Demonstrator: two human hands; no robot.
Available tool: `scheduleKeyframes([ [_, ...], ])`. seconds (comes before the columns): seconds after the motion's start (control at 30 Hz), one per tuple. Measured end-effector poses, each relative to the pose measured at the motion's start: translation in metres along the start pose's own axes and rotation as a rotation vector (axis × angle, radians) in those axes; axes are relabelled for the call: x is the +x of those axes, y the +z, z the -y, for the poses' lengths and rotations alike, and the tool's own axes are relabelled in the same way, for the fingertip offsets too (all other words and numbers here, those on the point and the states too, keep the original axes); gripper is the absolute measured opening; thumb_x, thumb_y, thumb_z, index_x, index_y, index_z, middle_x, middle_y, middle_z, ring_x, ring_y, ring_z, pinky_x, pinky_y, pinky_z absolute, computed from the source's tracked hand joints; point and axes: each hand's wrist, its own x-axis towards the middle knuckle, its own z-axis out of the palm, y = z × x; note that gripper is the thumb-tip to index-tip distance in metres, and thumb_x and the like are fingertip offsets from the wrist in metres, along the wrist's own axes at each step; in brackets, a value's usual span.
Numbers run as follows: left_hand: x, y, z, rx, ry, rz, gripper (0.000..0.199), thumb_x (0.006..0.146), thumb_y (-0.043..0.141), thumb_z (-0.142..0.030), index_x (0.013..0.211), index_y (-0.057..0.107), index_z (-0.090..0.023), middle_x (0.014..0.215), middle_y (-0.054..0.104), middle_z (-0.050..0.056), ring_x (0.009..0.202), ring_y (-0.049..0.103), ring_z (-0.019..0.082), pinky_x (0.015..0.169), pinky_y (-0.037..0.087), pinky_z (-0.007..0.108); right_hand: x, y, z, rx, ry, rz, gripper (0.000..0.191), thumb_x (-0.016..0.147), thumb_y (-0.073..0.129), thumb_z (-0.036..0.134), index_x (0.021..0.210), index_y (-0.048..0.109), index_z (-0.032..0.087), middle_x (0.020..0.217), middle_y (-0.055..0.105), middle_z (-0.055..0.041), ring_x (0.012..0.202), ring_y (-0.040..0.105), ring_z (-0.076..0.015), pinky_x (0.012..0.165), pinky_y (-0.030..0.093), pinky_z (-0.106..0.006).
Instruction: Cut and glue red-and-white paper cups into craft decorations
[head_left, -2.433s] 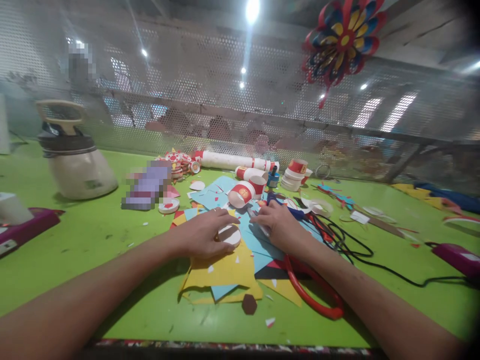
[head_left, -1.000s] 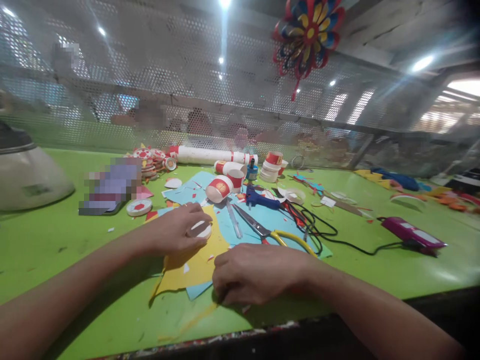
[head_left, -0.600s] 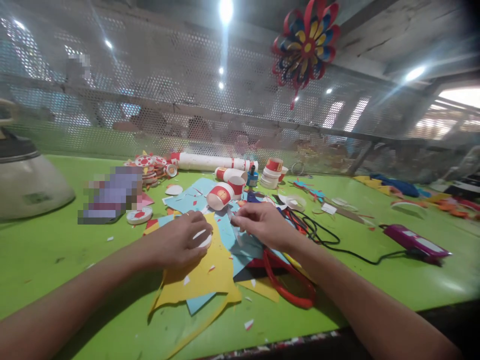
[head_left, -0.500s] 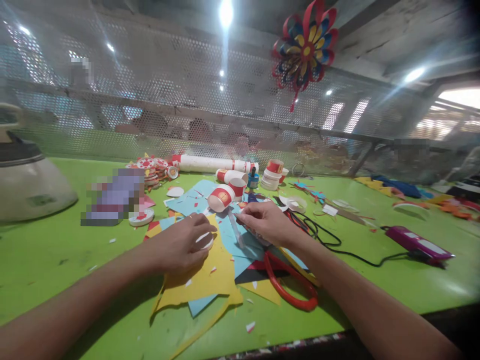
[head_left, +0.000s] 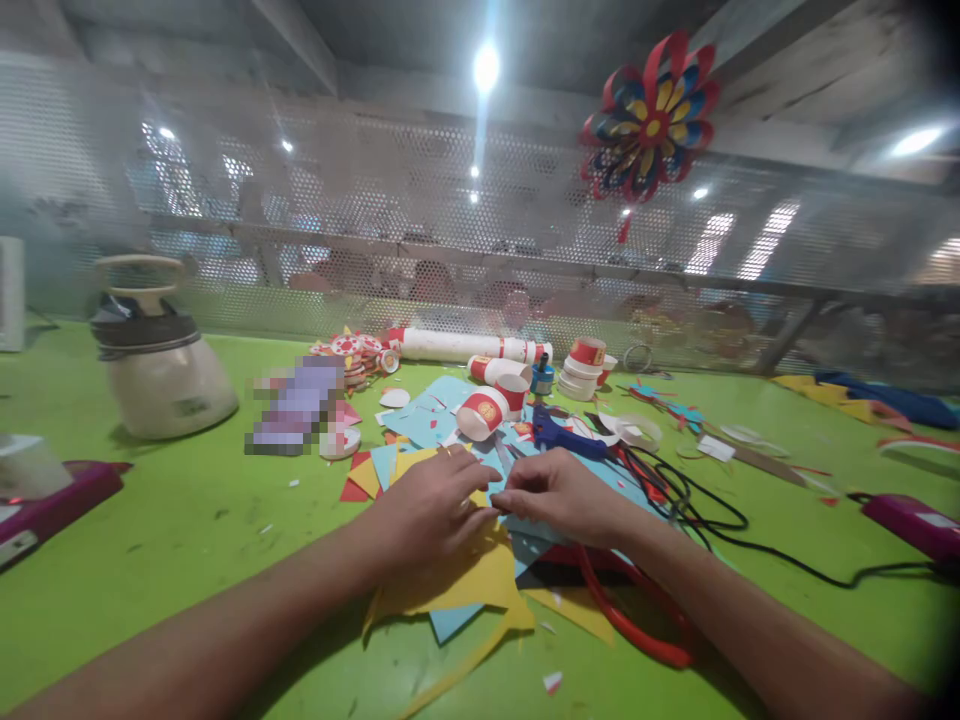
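Note:
My left hand (head_left: 439, 500) is curled low over a yellow paper sheet (head_left: 465, 585), its thumb and fingertips drawn towards the other hand. Fingertip to fingertip with it, my right hand (head_left: 559, 495) is closed in a pinch. Whatever lies between the fingers is too small or hidden to name. Just beyond the hands, a red and white paper cup (head_left: 481, 414) lies on its side, beside another paper cup (head_left: 513, 396). A blue glue gun (head_left: 570, 438) rests behind my right hand. Red scissors handles (head_left: 637, 610) show below my right wrist, and light blue paper (head_left: 431, 415) spreads underneath.
A long white tube (head_left: 457, 345) lies at the back, near stacked cups (head_left: 585, 365) and a small blue bottle (head_left: 542, 376). A large jug (head_left: 165, 370) stands left. Black cable (head_left: 787, 568) runs right to a purple power strip (head_left: 911, 525). A paper flower (head_left: 652, 125) hangs above.
My hands have come together until their fingertips meet. The white disc seen under my left hand is now out of sight. The view has turned left, bringing the whole jug in.

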Motion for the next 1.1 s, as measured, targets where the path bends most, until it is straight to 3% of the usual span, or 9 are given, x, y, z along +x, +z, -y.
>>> scheduleKeyframes([
  [0.1, -0.001, 0.007, 0.000, 0.019, 0.029, -0.044, 0.019, 0.092, 0.047, -0.023, 0.097, 0.063, -0.014, 0.086, 0.064, 0.009, 0.080, 0.057, 0.021, 0.070, 0.046, 0.033, 0.000, 0.001, 0.002, 0.063, 0.027, 0.006, 0.026, 0.074, 0.059, 0.027, 0.052, 0.053, 0.016, 0.049, 0.041, 0.0068, 0.049, 0.036, -0.0076, 0.046, 0.028, -0.021],
  [0.27, 0.000, 0.013, 0.001, -0.086, 0.029, -0.193, 0.022, 0.092, 0.048, -0.024, 0.084, 0.066, -0.014, 0.073, 0.063, 0.005, 0.068, 0.057, 0.016, 0.062, 0.044, 0.027, 0.001, 0.004, -0.001, 0.149, 0.059, -0.002, 0.028, 0.074, 0.062, 0.035, 0.055, 0.061, 0.015, 0.048, 0.051, 0.0041, 0.046, 0.042, -0.0075, 0.045, 0.033, -0.020],
  [0.47, 0.005, 0.007, -0.002, -0.454, -0.213, -0.217, 0.006, 0.078, 0.064, -0.020, 0.078, 0.069, -0.017, 0.070, 0.068, 0.002, 0.065, 0.060, 0.014, 0.063, 0.046, 0.025, 0.002, 0.003, -0.003, 0.135, 0.072, -0.036, 0.037, 0.081, 0.061, 0.043, 0.059, 0.065, 0.014, 0.047, 0.055, 0.0032, 0.042, 0.047, -0.0075, 0.044, 0.038, -0.021],
  [0.53, 0.007, 0.003, 0.000, -0.523, -0.329, -0.270, 0.006, 0.074, 0.065, -0.020, 0.076, 0.070, -0.017, 0.070, 0.070, 0.002, 0.066, 0.062, 0.015, 0.065, 0.047, 0.026, 0.004, -0.005, -0.005, 0.081, 0.077, -0.118, 0.035, 0.086, 0.059, 0.041, 0.065, 0.065, 0.014, 0.053, 0.058, 0.0038, 0.048, 0.053, -0.0088, 0.049, 0.044, -0.022],
  [0.7, 0.010, -0.008, 0.023, -0.552, -0.492, -0.439, 0.014, 0.075, 0.063, -0.028, 0.081, 0.067, -0.016, 0.078, 0.071, 0.005, 0.073, 0.065, 0.019, 0.070, 0.049, 0.030, 0.007, -0.043, -0.022, -0.141, 0.150, -0.434, 0.023, 0.092, 0.057, 0.034, 0.087, 0.064, 0.013, 0.081, 0.065, 0.0007, 0.070, 0.063, -0.0135, 0.064, 0.053, -0.030],
  [0.8, 0.009, -0.011, 0.036, -0.579, -0.552, -0.542, 0.017, 0.075, 0.062, -0.031, 0.082, 0.063, -0.015, 0.075, 0.068, 0.005, 0.073, 0.065, 0.019, 0.069, 0.051, 0.030, 0.008, -0.064, -0.034, -0.236, 0.214, -0.542, 0.023, 0.093, 0.056, 0.034, 0.101, 0.062, 0.013, 0.095, 0.066, -0.0027, 0.078, 0.065, -0.0160, 0.068, 0.055, -0.033],
  [0.97, 0.008, -0.009, 0.043, -0.615, -0.558, -0.622, 0.019, 0.079, 0.059, -0.034, 0.084, 0.057, -0.016, 0.077, 0.065, 0.004, 0.071, 0.067, 0.019, 0.062, 0.053, 0.030, 0.011, -0.071, -0.041, -0.387, 0.297, -0.517, 0.024, 0.093, 0.056, 0.033, 0.108, 0.061, 0.014, 0.101, 0.066, -0.0045, 0.082, 0.066, -0.0165, 0.070, 0.055, -0.034],
  [1.1, 0.007, -0.006, 0.034, -0.572, -0.449, -0.550, 0.019, 0.081, 0.059, -0.029, 0.094, 0.059, -0.016, 0.073, 0.063, 0.003, 0.066, 0.064, 0.018, 0.061, 0.051, 0.031, 0.011, -0.075, -0.041, -0.556, 0.377, -0.456, 0.026, 0.092, 0.058, 0.033, 0.109, 0.062, 0.014, 0.108, 0.064, -0.0045, 0.089, 0.065, -0.0203, 0.075, 0.055, -0.037],
])
